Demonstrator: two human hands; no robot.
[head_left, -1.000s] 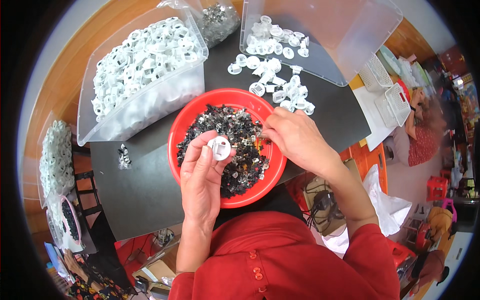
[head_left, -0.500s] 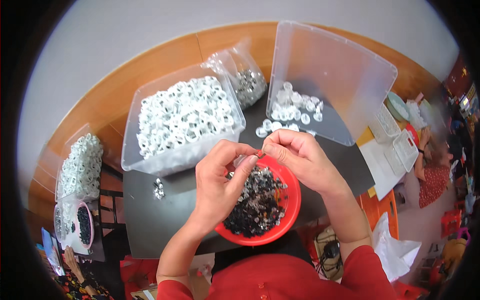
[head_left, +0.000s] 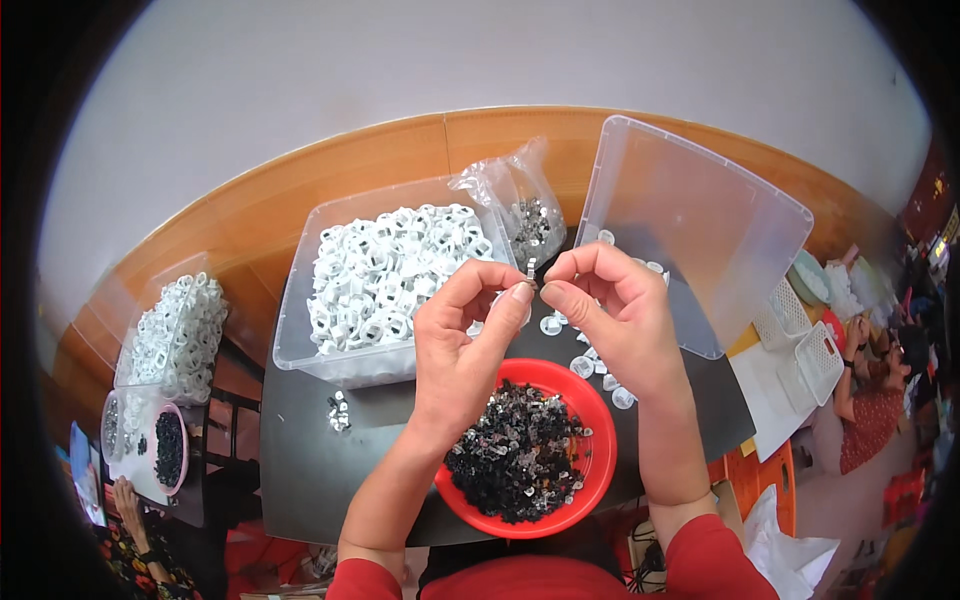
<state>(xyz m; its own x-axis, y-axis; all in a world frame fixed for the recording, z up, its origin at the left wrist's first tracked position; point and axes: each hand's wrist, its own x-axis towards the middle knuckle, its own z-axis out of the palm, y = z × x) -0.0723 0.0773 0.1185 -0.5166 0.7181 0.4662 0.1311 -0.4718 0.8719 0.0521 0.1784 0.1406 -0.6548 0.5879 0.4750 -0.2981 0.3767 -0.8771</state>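
Observation:
My left hand [head_left: 455, 335] pinches a small silvery part [head_left: 531, 270] upright between thumb and forefinger. Just to its right is my right hand [head_left: 625, 320], thumb and forefinger drawn together; whatever lies between those tips is hidden or too small to make out. Both hands are raised over the dark table [head_left: 375, 460]. Below them sits a red plastic bowl [head_left: 603, 470] heaped with tiny black and clear pieces [head_left: 515, 455]. Partly behind my right hand, clear round plastic pieces [head_left: 623, 398] lie scattered on the table.
A clear bin [head_left: 345, 372] full of white ring-shaped parts stands behind left, a bag of small metal pieces [head_left: 530, 215] beside it. A clear lid [head_left: 700, 230] leans at back right. Small loose parts [head_left: 339, 412] lie left. Co-workers' hands [head_left: 128, 505] show at both sides.
My view has tilted up, so the table things sit lower. My hands have moved away from the bowl toward the bin and bag; the silvery part now shows above my left fingertips.

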